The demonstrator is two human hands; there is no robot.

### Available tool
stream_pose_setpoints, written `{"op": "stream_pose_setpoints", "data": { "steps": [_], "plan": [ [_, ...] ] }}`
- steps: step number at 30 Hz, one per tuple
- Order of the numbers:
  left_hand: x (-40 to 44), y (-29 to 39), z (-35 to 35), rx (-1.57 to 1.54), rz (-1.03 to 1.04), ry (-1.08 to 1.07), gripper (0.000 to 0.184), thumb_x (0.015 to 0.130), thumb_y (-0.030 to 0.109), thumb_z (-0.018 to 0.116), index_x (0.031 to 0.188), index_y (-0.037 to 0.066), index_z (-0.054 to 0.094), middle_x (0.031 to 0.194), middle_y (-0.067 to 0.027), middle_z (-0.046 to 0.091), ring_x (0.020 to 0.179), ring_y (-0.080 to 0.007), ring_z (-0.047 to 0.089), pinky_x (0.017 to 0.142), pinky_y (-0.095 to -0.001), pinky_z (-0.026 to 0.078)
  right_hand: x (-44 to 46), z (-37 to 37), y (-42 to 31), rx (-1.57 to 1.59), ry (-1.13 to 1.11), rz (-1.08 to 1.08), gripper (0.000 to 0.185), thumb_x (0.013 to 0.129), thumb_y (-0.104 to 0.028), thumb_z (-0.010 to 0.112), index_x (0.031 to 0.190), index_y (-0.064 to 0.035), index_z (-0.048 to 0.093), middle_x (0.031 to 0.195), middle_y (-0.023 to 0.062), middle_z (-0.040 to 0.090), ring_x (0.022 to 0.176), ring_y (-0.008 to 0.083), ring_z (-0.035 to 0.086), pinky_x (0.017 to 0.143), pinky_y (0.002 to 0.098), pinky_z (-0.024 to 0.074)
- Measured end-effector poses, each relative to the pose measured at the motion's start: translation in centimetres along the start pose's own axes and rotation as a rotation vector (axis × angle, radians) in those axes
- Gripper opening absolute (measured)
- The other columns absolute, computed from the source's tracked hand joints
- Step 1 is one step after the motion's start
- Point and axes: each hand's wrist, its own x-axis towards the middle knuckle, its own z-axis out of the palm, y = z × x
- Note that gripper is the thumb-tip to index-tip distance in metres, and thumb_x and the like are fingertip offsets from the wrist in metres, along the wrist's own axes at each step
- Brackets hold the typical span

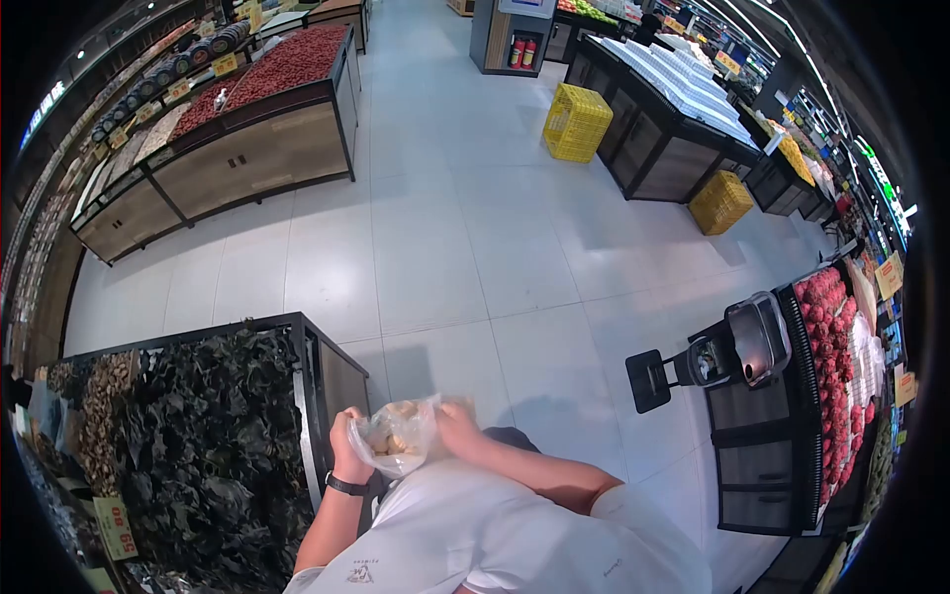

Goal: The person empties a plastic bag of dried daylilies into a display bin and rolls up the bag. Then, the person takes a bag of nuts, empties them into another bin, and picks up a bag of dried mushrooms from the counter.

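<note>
A clear plastic bag (401, 436) with pale tan pieces inside hangs between my two hands, in front of my white shirt. My left hand (348, 447), below a dark wristband, grips the bag's left edge. On the other side, my right hand (457, 426) is closed on the bag's right edge. The bag's top looks spread between them. Just left of my left hand is the black rim of a display bin (302, 396) filled with dark dried leafy pieces (213, 436).
A scale-like device (757, 342) stands right, beside a stand of red-pink produce (831, 366). Yellow crates (577, 123) sit near a black display table (653, 148). A wooden counter (237, 158) with red goods is at upper left. Pale tiled floor (445, 247) lies between.
</note>
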Motion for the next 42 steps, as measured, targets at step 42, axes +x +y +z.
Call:
{"op": "stream_pose_setpoints", "data": {
  "steps": [42],
  "plan": [
    [50.5, 21.7, 3.7, -0.503, 0.195, 0.433, 0.025, 0.095, 0.022, 0.045, 0.073, 0.012, 0.051, 0.071, 0.0020, 0.047, 0.066, -0.0105, 0.046, 0.062, -0.0266, 0.042, 65.6, 6.2, -18.2, -0.068, -0.424, 0.219, 0.029, 0.100, -0.023, 0.049, 0.106, 0.0024, 0.063, 0.099, 0.0090, 0.066, 0.090, 0.0161, 0.061, 0.080, 0.0316, 0.0491]
  ]
}}
